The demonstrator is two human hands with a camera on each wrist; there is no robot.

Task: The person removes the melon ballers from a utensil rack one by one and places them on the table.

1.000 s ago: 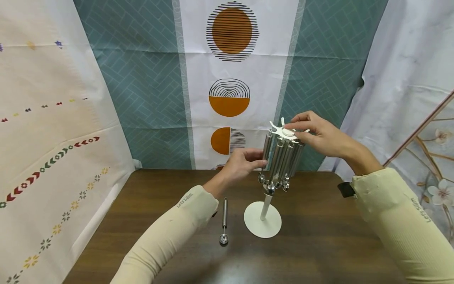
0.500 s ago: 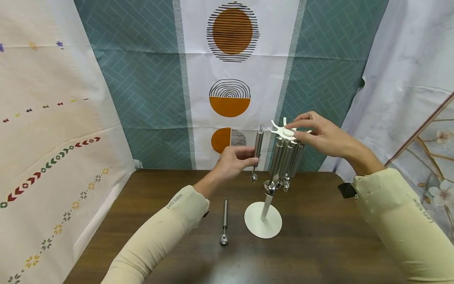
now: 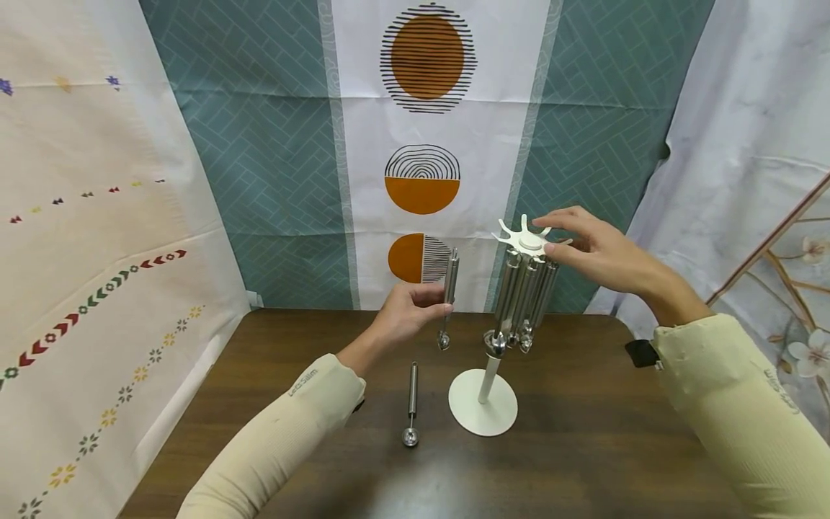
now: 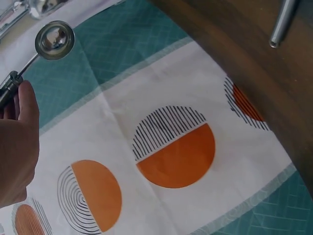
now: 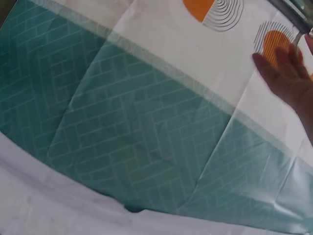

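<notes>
My left hand [image 3: 405, 313] pinches the steel handle of a melon baller [image 3: 451, 277], upright with its small round bowl down, left of a white stand. The left wrist view shows the bowl [image 4: 55, 41] beyond my fingers. Several similar steel utensils [image 3: 519, 295] hang from the hooked top [image 3: 527, 241] of the stand, above its round base [image 3: 483, 414]. My right hand [image 3: 603, 252] is at the right side of that top, thumb and fingers spread around the hooks; whether it touches is unclear. A second melon baller [image 3: 412, 404] lies on the table.
The stand is on a dark wooden table [image 3: 292, 404]. Behind it hangs a teal and white cloth [image 3: 279, 180] with orange circles. Light cloths hang at the left [image 3: 84, 238] and right [image 3: 733, 173].
My left hand has taken the melon baller off the stand and carried it left and slightly down. My right fingers have loosened from the hub and shifted slightly right.
</notes>
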